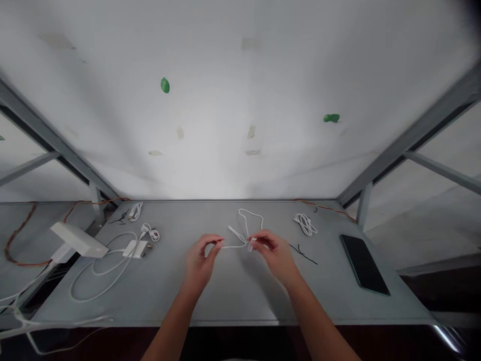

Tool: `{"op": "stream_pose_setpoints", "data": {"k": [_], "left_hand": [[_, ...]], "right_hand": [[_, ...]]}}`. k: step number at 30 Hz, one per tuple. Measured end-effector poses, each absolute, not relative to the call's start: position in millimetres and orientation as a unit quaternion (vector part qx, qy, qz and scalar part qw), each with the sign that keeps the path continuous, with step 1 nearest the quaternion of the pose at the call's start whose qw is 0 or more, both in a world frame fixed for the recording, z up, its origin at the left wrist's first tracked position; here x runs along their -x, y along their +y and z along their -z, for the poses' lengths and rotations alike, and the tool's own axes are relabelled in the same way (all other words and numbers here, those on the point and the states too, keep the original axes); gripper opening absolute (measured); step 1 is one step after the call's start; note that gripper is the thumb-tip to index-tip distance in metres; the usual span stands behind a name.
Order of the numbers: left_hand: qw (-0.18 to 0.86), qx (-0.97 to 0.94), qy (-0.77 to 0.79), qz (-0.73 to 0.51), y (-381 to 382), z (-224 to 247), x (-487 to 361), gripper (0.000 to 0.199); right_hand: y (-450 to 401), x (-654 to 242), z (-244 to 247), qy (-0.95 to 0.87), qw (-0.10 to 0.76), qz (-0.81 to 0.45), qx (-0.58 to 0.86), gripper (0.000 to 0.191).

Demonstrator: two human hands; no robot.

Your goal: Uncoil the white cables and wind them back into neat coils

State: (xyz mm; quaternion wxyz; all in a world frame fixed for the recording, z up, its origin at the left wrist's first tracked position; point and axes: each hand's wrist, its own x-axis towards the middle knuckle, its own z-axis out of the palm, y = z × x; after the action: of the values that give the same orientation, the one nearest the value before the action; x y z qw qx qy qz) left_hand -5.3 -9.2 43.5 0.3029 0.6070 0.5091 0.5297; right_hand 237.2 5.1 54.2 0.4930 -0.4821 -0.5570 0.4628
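A thin white cable (251, 213) hangs in loose loops between my two hands above the middle of the grey shelf. My left hand (203, 255) pinches one stretch of it between thumb and fingertips. Over to the right, my right hand (272, 249) is closed on the gathered part of the same cable, where several strands cross. One cable end (230, 228) sticks up to the left of that bunch. The fingers partly hide the strands at the right hand. Beside that hand, black twist ties (303, 254) lie on the shelf.
A coiled white cable (305, 224) and a dark phone-like slab (364, 264) lie at right. On the left are a white power adapter (136, 249) with its looped cord, a tied cable bundle (150, 232), another coil (136, 211) and a white block (78, 240). Metal posts flank the shelf.
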Motion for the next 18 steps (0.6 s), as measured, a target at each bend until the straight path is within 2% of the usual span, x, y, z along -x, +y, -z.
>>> {"op": "stream_pose_setpoints", "data": {"k": [4, 6, 8, 11, 15, 17, 18], "left_hand": [[0.291, -0.54, 0.564, -0.553, -4, -20, 40, 0.045], [0.295, -0.557, 0.595, -0.498, -1, -5, 52, 0.05], [0.303, -0.594, 0.614, -0.422, 2, 9, 57, 0.052], [0.313, -0.647, 0.596, -0.357, 1, 23, 53, 0.047], [0.336, -0.708, 0.527, -0.329, -4, 33, 49, 0.041], [0.334, -0.747, 0.493, -0.295, -3, 38, 51, 0.034], [0.322, -0.766, 0.484, -0.275, 0, 40, 52, 0.046]], "right_hand": [[16, -294, -51, -0.432, 0.633, -0.379, 0.518, 0.037], [21, -314, -52, -0.427, 0.648, -0.355, 0.521, 0.037], [22, -317, -55, -0.491, 0.587, -0.344, 0.544, 0.032], [19, -285, -54, -0.626, 0.419, -0.326, 0.57, 0.022], [22, -219, -34, -0.671, 0.25, -0.337, 0.611, 0.031], [33, -196, -18, -0.666, 0.211, -0.323, 0.639, 0.029], [40, -188, -12, -0.668, 0.203, -0.313, 0.644, 0.022]]}}
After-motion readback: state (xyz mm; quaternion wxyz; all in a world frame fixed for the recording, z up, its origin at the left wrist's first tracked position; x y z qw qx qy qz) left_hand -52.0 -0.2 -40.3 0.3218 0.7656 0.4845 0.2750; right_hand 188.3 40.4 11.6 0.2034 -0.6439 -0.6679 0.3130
